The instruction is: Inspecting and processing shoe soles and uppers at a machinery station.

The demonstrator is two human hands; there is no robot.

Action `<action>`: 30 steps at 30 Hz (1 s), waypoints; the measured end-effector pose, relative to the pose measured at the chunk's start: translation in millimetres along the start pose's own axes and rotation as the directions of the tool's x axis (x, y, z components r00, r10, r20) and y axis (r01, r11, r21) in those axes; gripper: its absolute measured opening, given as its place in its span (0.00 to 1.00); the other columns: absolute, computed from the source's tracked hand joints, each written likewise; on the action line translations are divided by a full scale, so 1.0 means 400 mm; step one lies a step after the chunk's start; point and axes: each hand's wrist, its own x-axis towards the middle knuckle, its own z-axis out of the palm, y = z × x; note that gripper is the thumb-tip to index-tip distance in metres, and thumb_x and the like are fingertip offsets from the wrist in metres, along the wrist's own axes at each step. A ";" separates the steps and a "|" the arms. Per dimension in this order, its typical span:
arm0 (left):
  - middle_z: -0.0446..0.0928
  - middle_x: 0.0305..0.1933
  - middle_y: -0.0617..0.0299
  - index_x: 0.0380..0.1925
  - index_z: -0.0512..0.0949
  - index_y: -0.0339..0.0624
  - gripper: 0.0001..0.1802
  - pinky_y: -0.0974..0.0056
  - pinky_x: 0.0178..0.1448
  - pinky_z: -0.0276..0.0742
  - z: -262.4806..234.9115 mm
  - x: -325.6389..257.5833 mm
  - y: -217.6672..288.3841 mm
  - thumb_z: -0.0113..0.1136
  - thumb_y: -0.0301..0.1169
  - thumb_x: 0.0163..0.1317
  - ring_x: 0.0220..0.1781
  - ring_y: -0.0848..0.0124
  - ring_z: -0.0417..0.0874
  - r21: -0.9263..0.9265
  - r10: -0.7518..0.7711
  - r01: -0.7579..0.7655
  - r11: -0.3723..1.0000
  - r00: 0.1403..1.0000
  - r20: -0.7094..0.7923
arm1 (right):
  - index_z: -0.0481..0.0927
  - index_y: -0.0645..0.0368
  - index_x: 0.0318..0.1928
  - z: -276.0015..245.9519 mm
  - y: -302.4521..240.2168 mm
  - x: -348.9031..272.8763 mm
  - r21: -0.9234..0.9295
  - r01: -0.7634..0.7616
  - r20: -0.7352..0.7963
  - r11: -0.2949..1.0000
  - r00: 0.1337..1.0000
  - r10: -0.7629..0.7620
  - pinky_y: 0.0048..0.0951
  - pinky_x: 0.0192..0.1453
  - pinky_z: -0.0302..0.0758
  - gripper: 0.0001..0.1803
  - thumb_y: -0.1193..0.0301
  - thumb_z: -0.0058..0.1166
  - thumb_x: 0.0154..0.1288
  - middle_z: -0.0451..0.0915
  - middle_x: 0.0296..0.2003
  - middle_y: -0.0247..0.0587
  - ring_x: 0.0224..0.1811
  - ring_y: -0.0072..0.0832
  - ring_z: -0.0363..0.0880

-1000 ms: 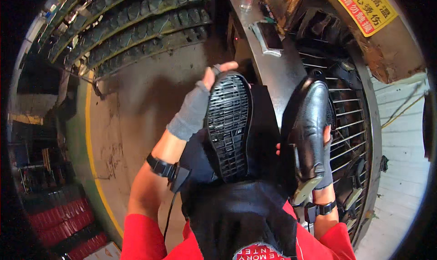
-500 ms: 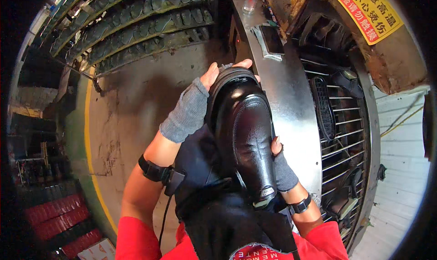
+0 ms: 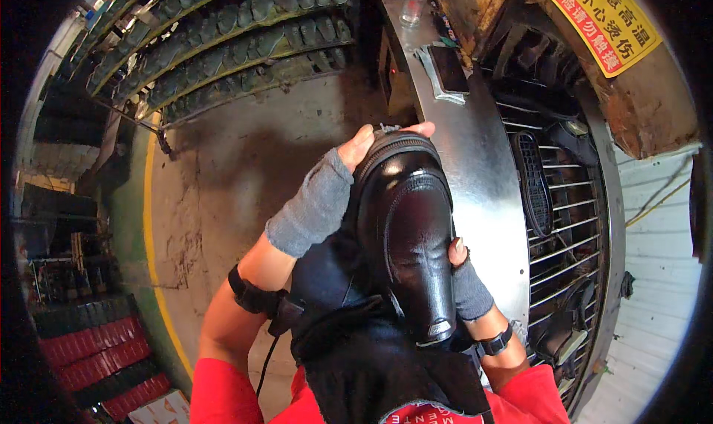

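Observation:
A glossy black leather shoe (image 3: pixel 416 235) lies over my lap, its toe pointing away from me and its heel end close to my apron (image 3: pixel 371 364). My left hand (image 3: pixel 327 186), in a grey fingerless glove, is closed around the toe, thumb and fingertips pressed on the ridged rim of the black sole (image 3: pixel 397 145). On the shoe's right side, towards the heel, my right hand (image 3: pixel 469 279) grips it in a matching glove. That hand's thumb rests against the leather, while its other fingers are hidden beneath the shoe.
A steel bench (image 3: pixel 486 179) runs along my right, bearing a dark flat device (image 3: pixel 451 69) and a clear bottle (image 3: pixel 412 10). Beyond it, a rod conveyor (image 3: pixel 568 257) carries a black sole (image 3: pixel 533 183) and shoes. Shoe racks (image 3: pixel 238 41) stand far left. A cable (image 3: pixel 267 364) hangs from my left arm.
The shoe and both hands sit slightly lower and further right in the picture. My grip on the shoe looks the same, and the surroundings have shifted a little.

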 end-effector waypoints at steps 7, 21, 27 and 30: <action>0.71 0.79 0.54 0.77 0.66 0.30 0.47 0.57 0.80 0.70 0.015 -0.076 0.029 0.70 0.53 0.71 0.74 0.64 0.76 0.256 0.010 0.015 0.967 0.995 -0.095 | 0.86 0.67 0.52 0.021 -0.010 -0.004 -0.109 0.096 -0.060 0.989 0.993 -0.103 0.31 0.46 0.82 0.44 0.31 0.56 0.72 0.89 0.43 0.39 0.42 0.24 0.85; 0.67 0.80 0.58 0.86 0.46 0.40 0.84 0.51 0.84 0.64 -0.114 -0.265 -0.069 0.73 0.81 0.40 0.78 0.62 0.72 0.326 0.265 -0.193 0.926 0.944 -0.195 | 0.81 0.60 0.31 0.114 -0.177 0.001 -0.644 -0.168 -0.136 0.746 0.985 0.104 0.31 0.34 0.72 0.23 0.52 0.71 0.69 0.77 0.24 0.33 0.30 0.23 0.78; 0.73 0.76 0.56 0.78 0.65 0.38 0.69 0.48 0.81 0.69 -0.119 -0.237 -0.135 0.76 0.75 0.47 0.76 0.58 0.75 0.034 0.215 -0.213 0.976 0.974 -0.070 | 0.78 0.63 0.65 0.117 -0.129 0.006 -0.643 0.530 0.280 0.553 0.834 -0.475 0.38 0.38 0.76 0.27 0.64 0.65 0.70 0.76 0.28 0.46 0.30 0.44 0.81; 0.77 0.72 0.53 0.74 0.69 0.37 0.62 0.48 0.78 0.74 -0.080 -0.226 -0.131 0.79 0.69 0.49 0.72 0.56 0.79 -0.095 0.093 -0.099 0.991 0.993 -0.068 | 0.73 0.66 0.71 0.096 -0.124 -0.010 -0.655 0.568 0.330 0.499 0.808 -0.487 0.39 0.42 0.79 0.29 0.63 0.56 0.76 0.78 0.31 0.46 0.33 0.44 0.82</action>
